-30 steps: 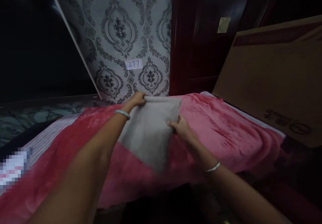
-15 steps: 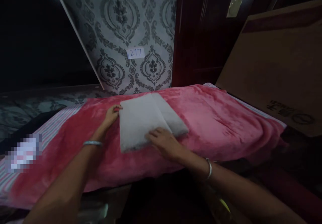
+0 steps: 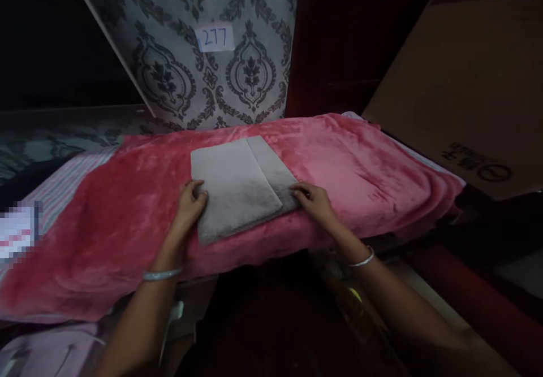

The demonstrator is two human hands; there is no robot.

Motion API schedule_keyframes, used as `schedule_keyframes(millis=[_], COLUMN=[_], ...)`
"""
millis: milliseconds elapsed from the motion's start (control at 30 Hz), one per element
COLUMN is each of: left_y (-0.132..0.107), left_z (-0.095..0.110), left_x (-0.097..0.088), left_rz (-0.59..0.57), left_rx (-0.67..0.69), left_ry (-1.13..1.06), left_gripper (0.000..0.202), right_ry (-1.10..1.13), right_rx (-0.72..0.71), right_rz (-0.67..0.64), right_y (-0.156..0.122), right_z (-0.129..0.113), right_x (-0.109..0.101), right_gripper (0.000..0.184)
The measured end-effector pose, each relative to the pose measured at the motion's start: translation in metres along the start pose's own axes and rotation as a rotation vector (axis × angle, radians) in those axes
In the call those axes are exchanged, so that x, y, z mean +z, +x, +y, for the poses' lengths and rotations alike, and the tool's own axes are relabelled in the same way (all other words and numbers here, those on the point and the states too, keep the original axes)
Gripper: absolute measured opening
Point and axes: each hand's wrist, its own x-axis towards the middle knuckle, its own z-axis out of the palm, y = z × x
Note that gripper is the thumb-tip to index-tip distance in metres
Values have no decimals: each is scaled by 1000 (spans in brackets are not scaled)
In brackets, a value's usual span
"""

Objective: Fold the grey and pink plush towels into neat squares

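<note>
A folded grey cloth (image 3: 233, 187) lies flat on a pink plush blanket (image 3: 352, 173), with one flap's edge running slantwise across its top. At the cloth's left edge, my left hand (image 3: 190, 203) pinches the border between thumb and fingers. My right hand (image 3: 314, 200) grips the opposite side near the lower right corner, thumb and fingertips together on the fabric. The front edge of the cloth shows between both hands, close to the near side of the blanket.
Striped fabric (image 3: 70, 182) shows under the blanket at left. A large cardboard box (image 3: 470, 89) leans at right. Behind stands a patterned wall (image 3: 250, 77) with a paper label (image 3: 215, 38) reading 277. A light purple item (image 3: 55, 351) sits low at left.
My right hand has moved from the cloth's front middle to its right edge. My left hand has slid nearer along the left edge. The view has tilted down.
</note>
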Motion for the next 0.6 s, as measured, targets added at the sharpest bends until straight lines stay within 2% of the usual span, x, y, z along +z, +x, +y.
schedule_keyframes(millis=[100, 167, 233, 300, 367, 467, 600], left_y=[-35, -60, -81, -96, -104, -105, -102], left_z=[31, 56, 79, 95, 104, 105, 100], left_x=[10, 22, 38, 53, 65, 73, 74], left_rz=[-33, -175, -298, -337, -324, -295, -250], left_rx=[320, 492, 600, 633, 623, 623, 671], left_ry=[203, 239, 293, 390, 483, 536, 492], left_gripper=[25, 25, 27, 28, 27, 21, 19], right_ry=[2, -28, -79, -127, -151, -158, -155], right_rx=[-74, -102, -139, -190, -234, -259, -222], right_rz=[103, 187, 238, 252, 254, 251, 248], right_y=[-15, -22, -26, -29, -31, -32, -33], right_z=[5, 7, 7, 8, 9, 10, 9], right_x=[19, 27, 32, 33, 32, 32, 33], right_gripper=[22, 23, 24, 25, 26, 25, 26])
